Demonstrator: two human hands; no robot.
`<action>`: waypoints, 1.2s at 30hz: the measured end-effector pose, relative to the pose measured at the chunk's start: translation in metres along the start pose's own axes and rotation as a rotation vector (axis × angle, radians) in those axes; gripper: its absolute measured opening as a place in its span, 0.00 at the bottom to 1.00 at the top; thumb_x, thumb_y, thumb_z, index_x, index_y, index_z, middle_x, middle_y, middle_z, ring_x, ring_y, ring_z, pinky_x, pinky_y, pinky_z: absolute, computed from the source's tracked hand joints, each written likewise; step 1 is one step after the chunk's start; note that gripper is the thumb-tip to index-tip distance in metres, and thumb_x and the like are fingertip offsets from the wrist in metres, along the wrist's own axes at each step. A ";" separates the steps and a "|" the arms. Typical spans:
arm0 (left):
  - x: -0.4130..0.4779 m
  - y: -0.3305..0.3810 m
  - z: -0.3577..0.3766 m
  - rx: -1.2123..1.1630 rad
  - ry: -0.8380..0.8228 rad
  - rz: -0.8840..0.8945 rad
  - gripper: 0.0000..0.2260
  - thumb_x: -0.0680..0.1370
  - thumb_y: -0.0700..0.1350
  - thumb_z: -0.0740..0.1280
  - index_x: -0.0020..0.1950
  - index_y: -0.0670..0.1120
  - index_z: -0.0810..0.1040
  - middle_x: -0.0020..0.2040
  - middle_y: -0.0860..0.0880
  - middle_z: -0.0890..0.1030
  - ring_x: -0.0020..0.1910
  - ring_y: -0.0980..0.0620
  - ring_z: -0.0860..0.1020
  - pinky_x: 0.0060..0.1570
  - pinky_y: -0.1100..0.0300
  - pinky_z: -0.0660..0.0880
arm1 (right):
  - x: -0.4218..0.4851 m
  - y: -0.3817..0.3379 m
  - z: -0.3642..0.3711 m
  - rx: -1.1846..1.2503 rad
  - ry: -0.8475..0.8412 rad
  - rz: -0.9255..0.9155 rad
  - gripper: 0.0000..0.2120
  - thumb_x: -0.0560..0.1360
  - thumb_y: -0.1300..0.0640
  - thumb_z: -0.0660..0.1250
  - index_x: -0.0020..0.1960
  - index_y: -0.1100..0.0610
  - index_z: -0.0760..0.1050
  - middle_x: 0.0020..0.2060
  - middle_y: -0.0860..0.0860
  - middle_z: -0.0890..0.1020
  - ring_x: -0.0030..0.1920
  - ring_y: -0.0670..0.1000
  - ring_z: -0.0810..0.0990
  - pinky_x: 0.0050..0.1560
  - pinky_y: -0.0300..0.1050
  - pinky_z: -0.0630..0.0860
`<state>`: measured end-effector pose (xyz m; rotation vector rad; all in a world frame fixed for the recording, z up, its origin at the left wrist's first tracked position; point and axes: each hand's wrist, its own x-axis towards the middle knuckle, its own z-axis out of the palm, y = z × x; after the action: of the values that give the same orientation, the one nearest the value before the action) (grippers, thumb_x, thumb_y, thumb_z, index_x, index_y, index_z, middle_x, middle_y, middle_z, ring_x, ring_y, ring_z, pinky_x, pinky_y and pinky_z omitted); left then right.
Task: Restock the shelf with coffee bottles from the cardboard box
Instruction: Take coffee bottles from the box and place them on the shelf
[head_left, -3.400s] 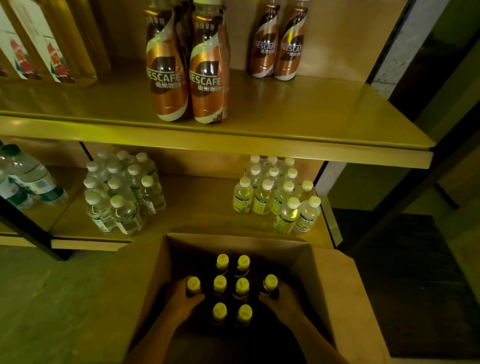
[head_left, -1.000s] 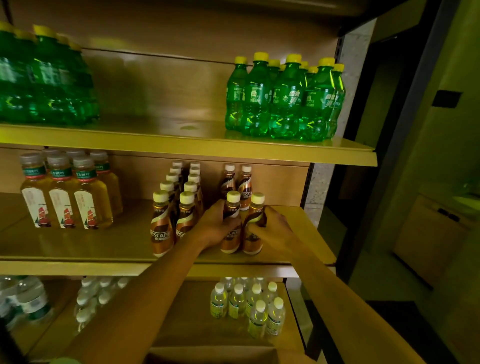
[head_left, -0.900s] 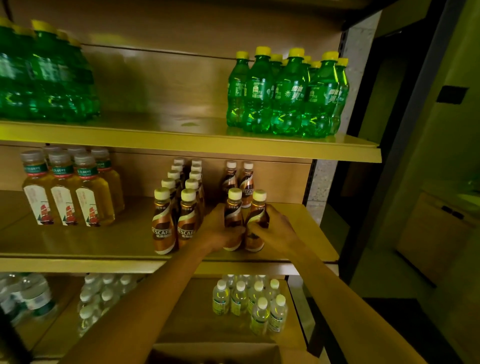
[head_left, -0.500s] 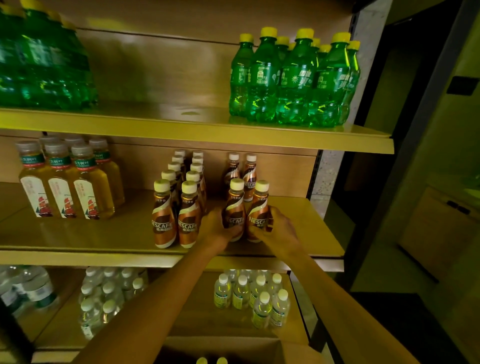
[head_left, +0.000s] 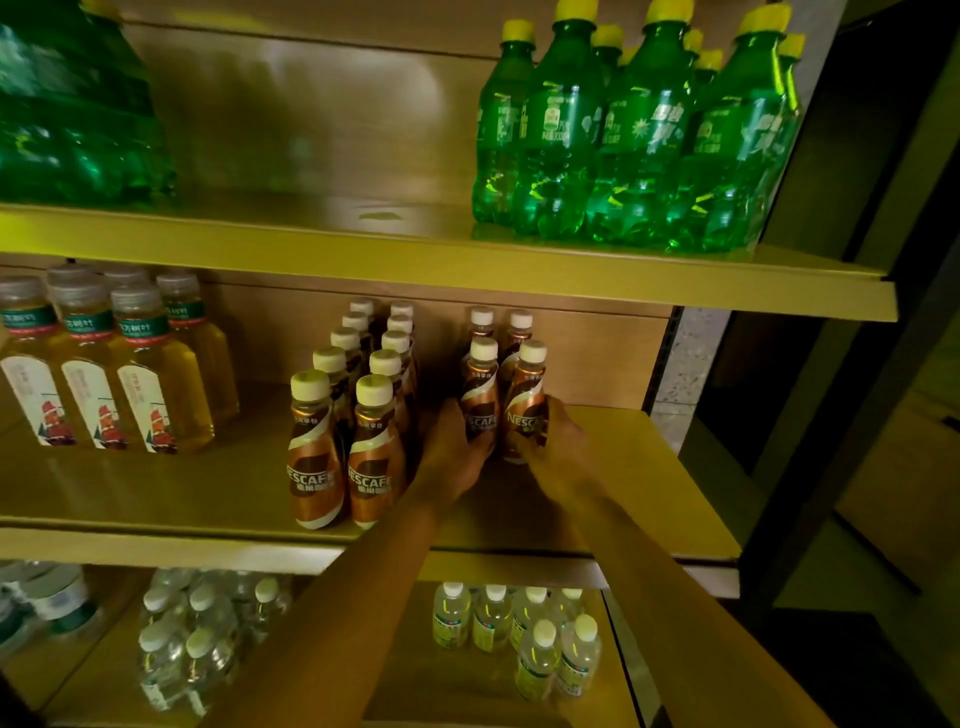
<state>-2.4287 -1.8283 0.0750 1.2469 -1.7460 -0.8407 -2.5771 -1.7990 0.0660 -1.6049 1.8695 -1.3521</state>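
Left hand (head_left: 457, 452): clamped on one coffee bottle (head_left: 480, 397), upright on the middle shelf (head_left: 649, 467).
Right hand (head_left: 556, 449): clamped on the neighbouring bottle (head_left: 525, 402), touching the first.
Behind: two more bottles (head_left: 501, 322).

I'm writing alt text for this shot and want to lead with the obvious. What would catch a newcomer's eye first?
Probably the two hands in the middle: the left hand and right hand each wrap a coffee bottle on the middle shelf, just right of a double row of the same coffee bottles. Next, the bright green soda bottles on the shelf above, at upper right.
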 end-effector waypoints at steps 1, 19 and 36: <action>0.003 -0.001 0.001 -0.002 0.008 -0.010 0.23 0.77 0.42 0.70 0.70 0.45 0.68 0.68 0.43 0.73 0.69 0.45 0.71 0.59 0.60 0.64 | 0.002 0.001 0.001 0.003 0.001 0.004 0.27 0.75 0.60 0.73 0.71 0.56 0.68 0.64 0.54 0.79 0.63 0.54 0.79 0.59 0.47 0.78; -0.190 -0.003 -0.019 0.693 -0.165 0.366 0.40 0.78 0.60 0.63 0.81 0.45 0.46 0.81 0.43 0.50 0.80 0.43 0.49 0.78 0.49 0.51 | -0.168 -0.030 -0.024 -0.654 0.086 -0.277 0.29 0.77 0.42 0.67 0.72 0.58 0.70 0.70 0.58 0.75 0.69 0.61 0.74 0.67 0.59 0.75; -0.281 -0.117 -0.057 0.777 -0.354 0.135 0.33 0.81 0.57 0.58 0.80 0.45 0.50 0.79 0.44 0.57 0.79 0.43 0.54 0.76 0.50 0.53 | -0.295 0.038 0.030 -0.632 -0.324 -0.096 0.29 0.80 0.43 0.63 0.75 0.55 0.64 0.71 0.53 0.72 0.70 0.56 0.72 0.64 0.52 0.74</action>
<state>-2.2783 -1.5974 -0.0661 1.4881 -2.5521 -0.2987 -2.4847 -1.5512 -0.0732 -2.0698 2.1419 -0.4836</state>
